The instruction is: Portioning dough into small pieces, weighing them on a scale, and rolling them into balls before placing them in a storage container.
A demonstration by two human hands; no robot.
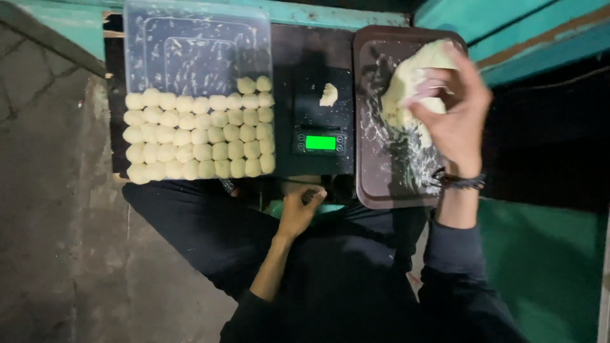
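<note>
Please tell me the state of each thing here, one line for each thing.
Clear box: open, partly filled with rows of dough balls.
Scale: switched on, small dough piece on it.
Brown tray: floured, holding dough lump.
Right hand: gripping the lump.
Left hand: closed, near the scale.

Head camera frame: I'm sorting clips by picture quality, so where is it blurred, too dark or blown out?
Head view: the right hand on the dough lump is motion-smeared; the dough balls in the clear plastic container are lit bright yet sharp; the scale's green display glows without detail; the lap around the left hand sinks into near-black shadow.
</note>
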